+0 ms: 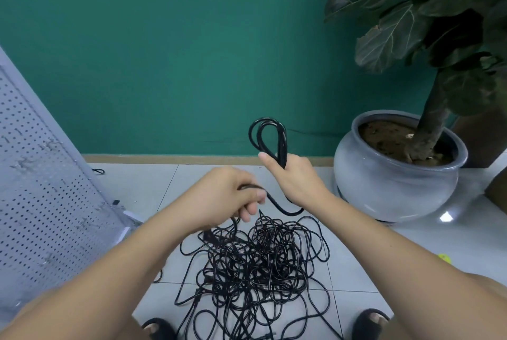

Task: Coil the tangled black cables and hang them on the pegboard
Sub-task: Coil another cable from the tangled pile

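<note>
Right hand [296, 177] has its fingers clamped round the part-made coil [267, 136], held upright above the tangled pile [258, 265] on the floor, evidently to keep the loops gathered, while left hand [233, 197] pinches the trailing cable [279, 206] to feed slack; pegboard [41, 175] at left bears no coil.

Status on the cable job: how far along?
Early. Done: nothing, as no coil hangs on the visible part of the pegboard. In hand: the right hand holds up a few loops of one cable, and the left hand grips the strand feeding them. Left: the tangled pile on the floor tiles, then hanging every coil.
</note>
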A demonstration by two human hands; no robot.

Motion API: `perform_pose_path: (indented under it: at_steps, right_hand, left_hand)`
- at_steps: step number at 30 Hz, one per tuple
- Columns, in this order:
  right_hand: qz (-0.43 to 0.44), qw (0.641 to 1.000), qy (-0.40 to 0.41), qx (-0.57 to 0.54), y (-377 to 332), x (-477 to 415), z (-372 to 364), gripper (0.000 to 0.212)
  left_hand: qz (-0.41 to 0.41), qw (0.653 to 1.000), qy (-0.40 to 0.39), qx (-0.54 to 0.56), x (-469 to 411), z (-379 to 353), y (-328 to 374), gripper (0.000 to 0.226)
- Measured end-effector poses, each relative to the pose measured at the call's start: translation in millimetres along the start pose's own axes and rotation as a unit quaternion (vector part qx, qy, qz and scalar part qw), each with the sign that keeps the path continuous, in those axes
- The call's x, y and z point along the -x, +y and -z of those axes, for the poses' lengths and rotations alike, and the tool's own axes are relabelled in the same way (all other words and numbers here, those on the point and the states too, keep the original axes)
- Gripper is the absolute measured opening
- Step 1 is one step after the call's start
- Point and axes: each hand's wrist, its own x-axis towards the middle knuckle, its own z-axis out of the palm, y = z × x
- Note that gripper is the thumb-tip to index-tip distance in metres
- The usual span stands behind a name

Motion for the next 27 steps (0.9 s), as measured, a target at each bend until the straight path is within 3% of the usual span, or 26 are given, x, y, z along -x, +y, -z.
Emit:
perform_pose_path:
  at_steps: [4,9,13,16,19,23,25,26,27]
  right_hand:
    - [0.000,0.998,-0.056,-0.013,-6,8,-10,0.085]
    - [-0.015,0.986,-0.108,-0.123,-27,30,-22,0.088]
    - [-0.054,0.968,-0.138,-0.203,-34,40,-28,0.095]
    - [-0.012,0.972,-0.152,-0.176,-35,43,-29,0.094]
    - [0.057,0.976,-0.153,-0.145,-37,47,-29,0.068]
    - [0.079,0.987,-0.138,-0.036,-36,43,-24,0.040]
    - [0.071,0.985,-0.154,-0.031,-35,40,-20,0.011]
    - [0.068,0.982,-0.173,-0.041,-36,40,-17,0.013]
    - [0.061,0.976,-0.200,-0.067,-38,41,-15,0.031]
  left_hand:
    - [-0.053,0.991,0.125,0.019,0,20,3,0.023]
    - [-0.139,0.955,0.262,-0.012,-7,32,-1,0.018]
    - [-0.190,0.920,0.335,-0.076,-13,40,-5,0.035]
    - [-0.165,0.926,0.327,-0.094,-17,41,-5,0.047]
    - [-0.075,0.954,0.277,-0.089,-22,37,-8,0.051]
    - [-0.043,0.977,0.198,-0.061,-21,33,-6,0.034]
    - [-0.073,0.976,0.202,-0.035,-21,32,-4,0.021]
    - [-0.083,0.974,0.209,-0.024,-21,30,-2,0.015]
    - [-0.084,0.974,0.212,-0.012,-22,28,-1,0.017]
